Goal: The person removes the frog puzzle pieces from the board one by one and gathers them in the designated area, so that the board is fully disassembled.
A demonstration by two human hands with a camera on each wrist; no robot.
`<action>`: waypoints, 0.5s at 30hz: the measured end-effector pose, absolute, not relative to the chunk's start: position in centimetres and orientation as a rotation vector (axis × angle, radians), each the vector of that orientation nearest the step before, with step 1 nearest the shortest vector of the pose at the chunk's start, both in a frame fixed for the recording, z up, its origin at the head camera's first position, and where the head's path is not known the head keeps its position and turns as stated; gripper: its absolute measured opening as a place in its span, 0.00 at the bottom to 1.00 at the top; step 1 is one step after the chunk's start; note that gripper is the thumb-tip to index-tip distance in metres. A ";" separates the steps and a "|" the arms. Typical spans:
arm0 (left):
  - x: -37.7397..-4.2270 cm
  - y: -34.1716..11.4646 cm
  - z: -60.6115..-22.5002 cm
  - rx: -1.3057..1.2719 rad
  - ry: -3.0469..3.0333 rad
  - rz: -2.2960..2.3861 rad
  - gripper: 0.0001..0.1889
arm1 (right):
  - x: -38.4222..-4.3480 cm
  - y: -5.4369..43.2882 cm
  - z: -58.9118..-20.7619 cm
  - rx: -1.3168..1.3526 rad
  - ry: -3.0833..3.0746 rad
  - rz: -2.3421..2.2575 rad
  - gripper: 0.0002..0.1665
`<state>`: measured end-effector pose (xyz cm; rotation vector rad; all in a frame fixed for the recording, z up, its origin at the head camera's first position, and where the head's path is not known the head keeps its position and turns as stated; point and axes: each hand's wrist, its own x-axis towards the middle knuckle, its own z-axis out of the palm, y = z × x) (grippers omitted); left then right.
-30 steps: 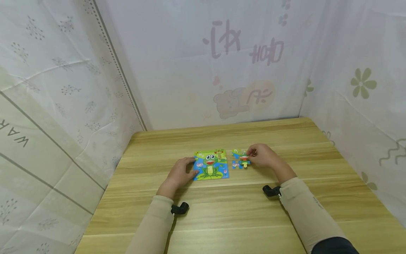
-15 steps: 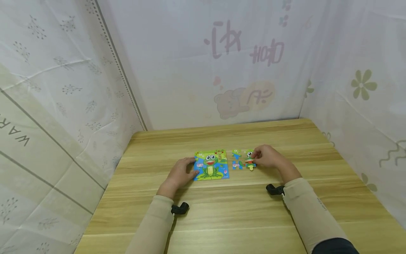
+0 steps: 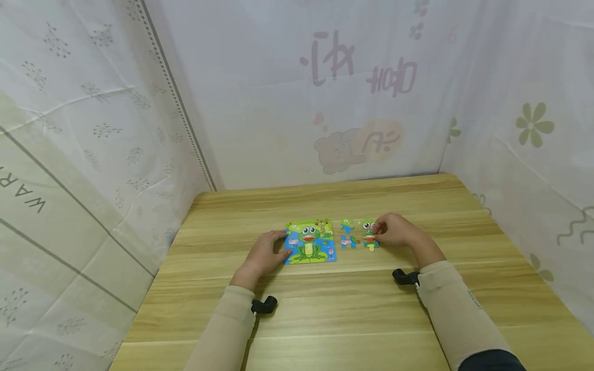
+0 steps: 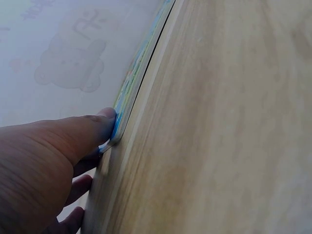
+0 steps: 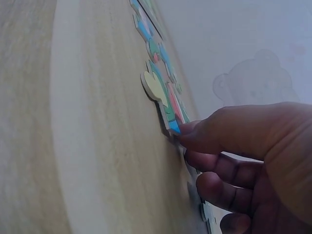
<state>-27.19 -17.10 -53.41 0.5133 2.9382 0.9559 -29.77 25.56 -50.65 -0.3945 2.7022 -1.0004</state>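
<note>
A square frog puzzle board [image 3: 310,242] lies on the table. My left hand [image 3: 264,253] rests at its left edge; in the left wrist view the thumb [image 4: 100,127] presses the board's near corner. To the board's right, my right hand [image 3: 394,230] holds the right side of two frog-face puzzle pieces, the upper with eyes [image 3: 368,225] and the lower with the mouth [image 3: 369,242]. The right wrist view shows the thumb at the edge of the lower piece, other fingers curled behind. Their tips are partly hidden.
Two blue-and-green puzzle pieces, an upper one [image 3: 347,225] and a lower one [image 3: 348,241], lie between board and frog-face pieces. The wooden table [image 3: 325,309] ends at patterned curtains [image 3: 260,103] behind and at both sides. Each wrist carries a black camera mount [image 3: 405,277].
My right hand has moved to the right, and the two frog-face pieces have shifted right with it, widening the gap to the blue-and-green pieces. My left hand and the board have stayed put.
</note>
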 end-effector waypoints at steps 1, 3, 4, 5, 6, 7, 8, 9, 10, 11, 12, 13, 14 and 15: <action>-27.2 -17.1 -53.4 0.514 2.939 0.957 0.32 | -29.7 25.6 -50.6 -0.392 2.700 -1.001 0.03; -27.2 -17.1 -53.5 0.513 2.940 0.959 0.32 | -29.7 25.6 -50.6 -0.387 2.694 -1.008 0.03; -27.2 -17.1 -53.5 0.510 2.939 0.959 0.32 | -29.7 25.5 -50.6 -0.385 2.692 -1.011 0.04; -27.2 -17.1 -53.5 0.510 2.939 0.958 0.32 | -29.6 25.5 -50.6 -0.385 2.687 -1.016 0.04; -27.2 -17.1 -53.5 0.510 2.940 0.959 0.32 | -29.6 25.6 -50.7 -0.397 2.684 -1.018 0.03; -27.2 -17.2 -53.5 0.509 2.941 0.956 0.32 | -29.7 25.6 -50.7 -0.396 2.682 -1.021 0.04; -27.1 -17.2 -53.5 0.509 2.942 0.958 0.32 | -29.7 25.6 -50.8 -0.397 2.679 -1.024 0.04; -27.1 -17.2 -53.5 0.510 2.942 0.960 0.32 | -29.7 25.6 -50.8 -0.398 2.677 -1.026 0.04; -27.1 -17.2 -53.5 0.510 2.944 0.959 0.32 | -29.7 25.6 -50.8 -0.398 2.676 -1.028 0.04; -27.1 -17.2 -53.5 0.510 2.947 0.957 0.32 | -29.8 25.7 -50.8 -0.399 2.675 -1.030 0.03; -27.1 -17.2 -53.5 0.510 2.948 0.958 0.32 | -29.8 25.7 -50.8 -0.401 2.674 -1.032 0.03; -27.1 -17.2 -53.5 0.510 2.947 0.960 0.32 | -29.8 25.7 -50.8 -0.388 2.673 -1.037 0.04; -27.1 -17.2 -53.5 0.508 2.946 0.964 0.32 | -29.8 25.7 -50.8 -0.389 2.672 -1.037 0.03; -27.1 -17.1 -53.5 0.506 2.945 0.962 0.32 | -29.8 25.8 -50.8 -0.389 2.671 -1.039 0.03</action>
